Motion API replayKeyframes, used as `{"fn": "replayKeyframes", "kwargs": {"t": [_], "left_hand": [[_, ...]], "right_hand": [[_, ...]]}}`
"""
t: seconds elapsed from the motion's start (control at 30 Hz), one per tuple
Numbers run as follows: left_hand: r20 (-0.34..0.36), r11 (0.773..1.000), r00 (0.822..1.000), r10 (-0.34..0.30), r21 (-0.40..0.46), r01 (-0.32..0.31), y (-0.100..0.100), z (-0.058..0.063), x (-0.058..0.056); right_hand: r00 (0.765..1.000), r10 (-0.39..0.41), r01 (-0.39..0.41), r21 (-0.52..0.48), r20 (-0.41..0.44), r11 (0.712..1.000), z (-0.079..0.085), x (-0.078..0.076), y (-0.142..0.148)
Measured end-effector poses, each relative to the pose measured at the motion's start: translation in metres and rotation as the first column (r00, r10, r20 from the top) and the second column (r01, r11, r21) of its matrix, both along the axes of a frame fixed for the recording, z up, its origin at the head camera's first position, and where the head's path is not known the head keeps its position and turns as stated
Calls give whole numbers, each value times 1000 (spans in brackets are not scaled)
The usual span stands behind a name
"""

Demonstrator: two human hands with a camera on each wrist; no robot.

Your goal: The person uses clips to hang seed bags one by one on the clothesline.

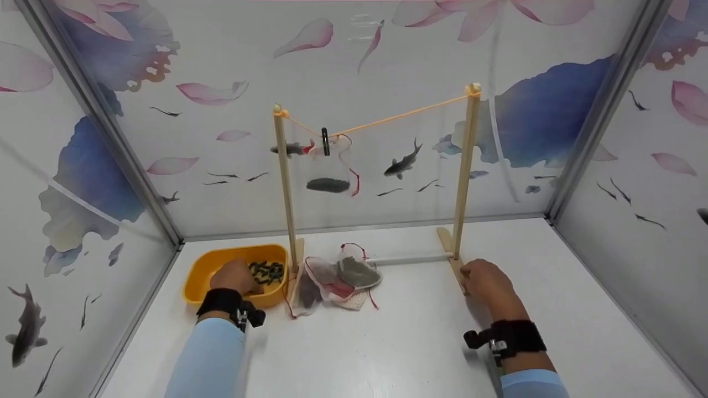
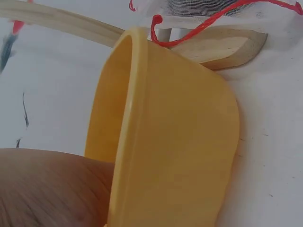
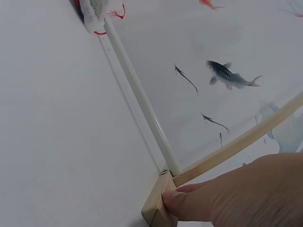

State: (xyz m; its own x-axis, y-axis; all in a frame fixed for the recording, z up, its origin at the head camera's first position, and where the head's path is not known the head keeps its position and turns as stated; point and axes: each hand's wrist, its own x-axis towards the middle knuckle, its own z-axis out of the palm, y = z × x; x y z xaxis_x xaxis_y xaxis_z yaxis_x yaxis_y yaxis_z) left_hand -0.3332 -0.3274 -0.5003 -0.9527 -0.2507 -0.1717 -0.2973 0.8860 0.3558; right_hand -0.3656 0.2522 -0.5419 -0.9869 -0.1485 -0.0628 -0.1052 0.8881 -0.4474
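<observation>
My left hand (image 1: 233, 275) reaches down inside a yellow plastic basin (image 1: 194, 275), beside a heap of small dark clips (image 1: 267, 272); its fingertips are hidden. The basin's wall (image 2: 175, 137) hides them in the left wrist view too. At the right, my right hand (image 1: 488, 281) pinches the wooden foot (image 3: 156, 203) of a stand's right post (image 1: 466, 177). An orange string (image 1: 398, 119) joins the post tops and sags at the left. From it a black clip (image 1: 325, 141) hangs a sheer drawstring bag (image 1: 327, 166) with a dark patch at its bottom.
Several mesh drawstring bags (image 1: 337, 279) with red cords lie heaped by the left post (image 1: 285, 193), right of the basin. A white rod (image 1: 409, 259) runs low towards the right post. Printed walls (image 1: 354, 72) close off the back and both sides of the white table (image 1: 359, 354).
</observation>
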Motion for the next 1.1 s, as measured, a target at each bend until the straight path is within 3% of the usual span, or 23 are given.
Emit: {"fn": "replayKeyframes", "kwargs": {"t": [0.2,0.33,0.5,0.63,0.73,0.83,0.9,0.97,1.03,1.1], "left_hand": [[9,999,1000,-22,34,21,0,-11,-10],[-56,996,998,-23,80,28,1,-13,-13],[-141,988,989,41,151,-19,3,-12,-8],[-274,977,955,116,205,-60,6,-1,-3],[-388,957,902,191,278,-83,13,11,-1],[-489,916,827,278,394,-75,32,26,4],[-543,873,775,324,487,-24,52,33,10],[-577,817,737,352,573,58,73,37,16],[-585,754,725,363,642,141,93,35,21],[-563,684,743,363,702,198,110,31,25]], "right_hand": [[1000,-22,22,-10,16,1000,-7,-1,1],[999,-36,38,-40,38,998,-8,-3,3],[997,-49,52,-61,59,997,-7,-2,4],[998,-52,54,-65,40,996,-6,-1,3],[998,-49,52,-65,39,997,-7,-1,2],[998,-48,51,-55,45,997,-7,-1,3],[998,-48,51,-54,46,997,-7,-1,4],[998,-48,50,-54,43,997,-6,-1,4],[998,-47,50,-63,44,997,-6,1,3],[998,-48,51,-66,45,996,-6,2,1]]}}
